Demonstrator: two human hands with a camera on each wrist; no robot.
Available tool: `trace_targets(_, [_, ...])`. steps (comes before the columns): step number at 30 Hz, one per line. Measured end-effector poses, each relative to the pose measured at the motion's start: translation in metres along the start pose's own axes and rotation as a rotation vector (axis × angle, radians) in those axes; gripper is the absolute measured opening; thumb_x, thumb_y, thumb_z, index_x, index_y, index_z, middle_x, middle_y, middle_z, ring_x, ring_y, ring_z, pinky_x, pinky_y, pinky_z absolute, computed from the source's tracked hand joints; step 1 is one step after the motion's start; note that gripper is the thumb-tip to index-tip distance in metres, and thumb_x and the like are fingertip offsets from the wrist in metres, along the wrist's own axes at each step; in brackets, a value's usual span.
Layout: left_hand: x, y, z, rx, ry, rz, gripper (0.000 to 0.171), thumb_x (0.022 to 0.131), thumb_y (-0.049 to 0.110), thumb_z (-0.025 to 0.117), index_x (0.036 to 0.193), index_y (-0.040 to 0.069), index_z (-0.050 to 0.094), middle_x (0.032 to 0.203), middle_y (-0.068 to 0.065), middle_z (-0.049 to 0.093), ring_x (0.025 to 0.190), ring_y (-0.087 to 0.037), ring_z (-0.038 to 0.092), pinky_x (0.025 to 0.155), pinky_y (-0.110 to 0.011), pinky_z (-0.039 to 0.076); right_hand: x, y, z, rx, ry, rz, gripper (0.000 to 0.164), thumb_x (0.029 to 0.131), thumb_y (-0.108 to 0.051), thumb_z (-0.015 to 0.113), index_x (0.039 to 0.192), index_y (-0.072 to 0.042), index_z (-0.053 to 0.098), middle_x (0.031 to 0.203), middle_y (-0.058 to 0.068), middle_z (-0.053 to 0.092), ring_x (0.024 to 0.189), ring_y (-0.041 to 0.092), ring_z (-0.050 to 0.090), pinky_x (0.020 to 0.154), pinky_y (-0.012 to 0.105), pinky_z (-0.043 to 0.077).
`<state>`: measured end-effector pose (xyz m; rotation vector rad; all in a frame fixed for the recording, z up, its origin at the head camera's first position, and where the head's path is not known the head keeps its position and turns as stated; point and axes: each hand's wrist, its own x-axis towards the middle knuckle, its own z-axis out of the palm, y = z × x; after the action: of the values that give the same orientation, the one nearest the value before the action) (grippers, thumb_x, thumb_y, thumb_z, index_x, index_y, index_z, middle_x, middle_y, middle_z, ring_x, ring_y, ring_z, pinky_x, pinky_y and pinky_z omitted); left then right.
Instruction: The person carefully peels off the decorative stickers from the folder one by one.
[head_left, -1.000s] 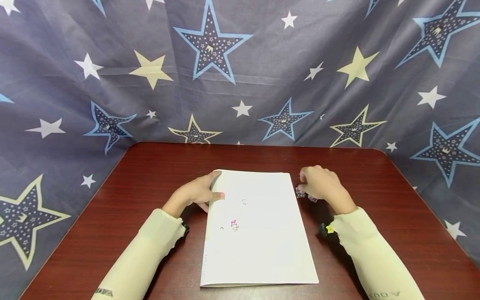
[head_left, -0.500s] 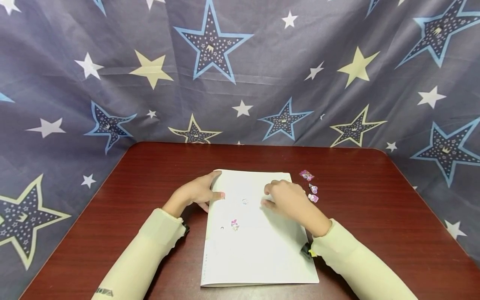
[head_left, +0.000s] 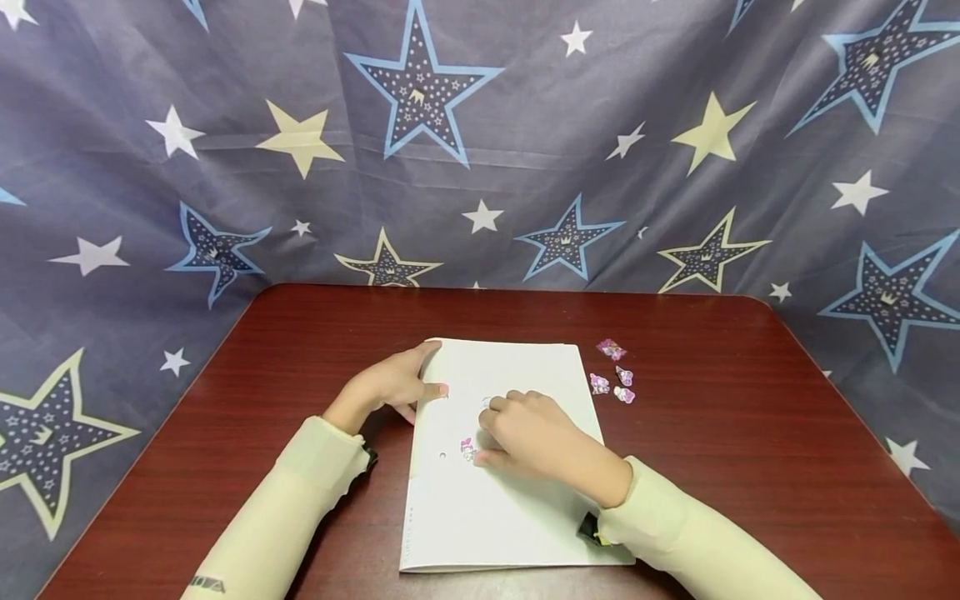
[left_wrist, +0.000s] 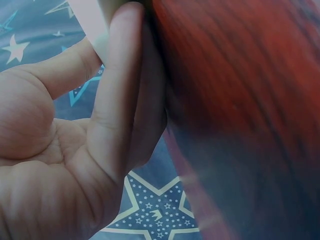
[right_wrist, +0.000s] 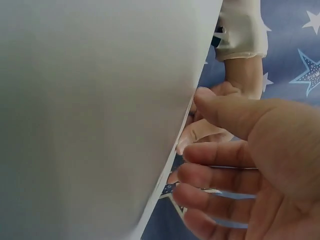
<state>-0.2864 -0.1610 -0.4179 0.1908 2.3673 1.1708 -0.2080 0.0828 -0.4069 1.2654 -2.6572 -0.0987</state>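
Note:
A white notebook (head_left: 510,521) lies on the dark red table, with a pink-and-white character sticker (head_left: 467,448) and smaller marks on its page. My left hand (head_left: 393,385) holds its left edge, thumb on the page and fingers at the edge and beneath; the left wrist view shows these fingers (left_wrist: 117,90) against the white edge. Over the middle of the page, my right hand (head_left: 532,437) touches or nearly touches it beside the sticker. Its fingers (right_wrist: 215,177) are loosely bent, thumb apart, in the right wrist view; nothing shows between them.
Several pink and purple stickers (head_left: 624,394) lie on the table (head_left: 712,400) just right of the notebook. Behind the table's far edge hangs a grey-blue curtain (head_left: 525,133) with stars.
My right hand has moved left from the loose stickers at the right, across the page to its middle, uncovering those stickers. The left hand has stayed at the notebook's edge.

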Motion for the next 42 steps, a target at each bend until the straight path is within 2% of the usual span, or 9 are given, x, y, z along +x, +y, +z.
trace_targets(7, [-0.002,0.001,-0.002,0.008,-0.012,0.009,0.087,0.1,0.014,0.068,0.165,0.013,0.011,0.142,-0.032,0.043,0.075,-0.027,0.072,0.06,-0.042,0.064,0.007,-0.009,0.002,0.05,-0.024,-0.04,0.035,0.094,-0.051,0.072,0.077,-0.021,0.063,0.073,-0.007,0.057,0.064,0.012,0.058,0.055,0.03,0.051])
trace_targets(11, [-0.002,0.003,-0.002,0.014,-0.02,0.006,0.087,0.101,0.014,0.068,0.165,0.013,0.01,0.142,-0.032,0.043,0.077,-0.028,0.072,0.061,-0.041,0.064,0.009,-0.012,0.002,0.061,-0.037,-0.034,0.032,0.095,-0.045,0.073,0.076,-0.021,0.063,0.071,-0.007,0.059,0.061,0.012,0.058,0.056,0.031,0.053])
trace_targets(20, [0.0,0.0,0.0,0.013,0.005,0.009,0.085,0.099,0.013,0.069,0.165,0.011,0.015,0.14,-0.03,0.046,0.074,-0.025,0.072,0.059,-0.041,0.064,0.011,-0.019,0.001,-0.067,-0.064,-0.056,0.025,0.096,-0.041,0.071,0.089,-0.017,0.073,0.08,-0.003,0.067,0.069,0.015,0.067,0.056,0.031,0.056])
trace_targets(24, [0.0,0.001,0.0,0.026,0.013,0.005,0.084,0.099,0.012,0.07,0.164,0.011,0.016,0.14,-0.03,0.046,0.074,-0.025,0.071,0.058,-0.041,0.064,0.011,-0.021,0.002,-0.1,-0.058,-0.065,0.024,0.098,-0.037,0.069,0.087,-0.016,0.071,0.077,-0.003,0.066,0.066,0.014,0.065,0.052,0.03,0.053])
trace_targets(29, [0.0,0.0,0.001,0.031,0.016,-0.008,0.083,0.1,0.013,0.069,0.164,0.011,0.017,0.145,-0.03,0.042,0.074,-0.025,0.071,0.058,-0.04,0.064,0.011,-0.024,0.006,-0.164,-0.013,-0.103,0.025,0.102,-0.03,0.065,0.083,-0.016,0.071,0.072,-0.002,0.065,0.06,0.011,0.061,0.045,0.026,0.047])
trace_targets(37, [0.001,-0.001,0.001,0.024,0.007,0.001,0.084,0.099,0.013,0.069,0.164,0.01,0.016,0.144,-0.03,0.043,0.073,-0.025,0.071,0.059,-0.04,0.064,0.013,-0.027,0.004,-0.152,-0.03,-0.088,0.014,0.096,-0.021,0.069,0.084,-0.014,0.067,0.07,-0.001,0.063,0.051,0.008,0.049,0.041,0.028,0.046])
trace_targets(42, [0.001,0.001,0.0,0.018,0.002,-0.003,0.084,0.1,0.012,0.069,0.165,0.011,0.015,0.143,-0.031,0.044,0.073,-0.025,0.071,0.058,-0.041,0.064,0.017,-0.027,0.0,-0.163,-0.063,-0.082,0.008,0.098,-0.018,0.065,0.091,-0.015,0.068,0.076,-0.001,0.064,0.054,0.012,0.054,0.042,0.03,0.047])
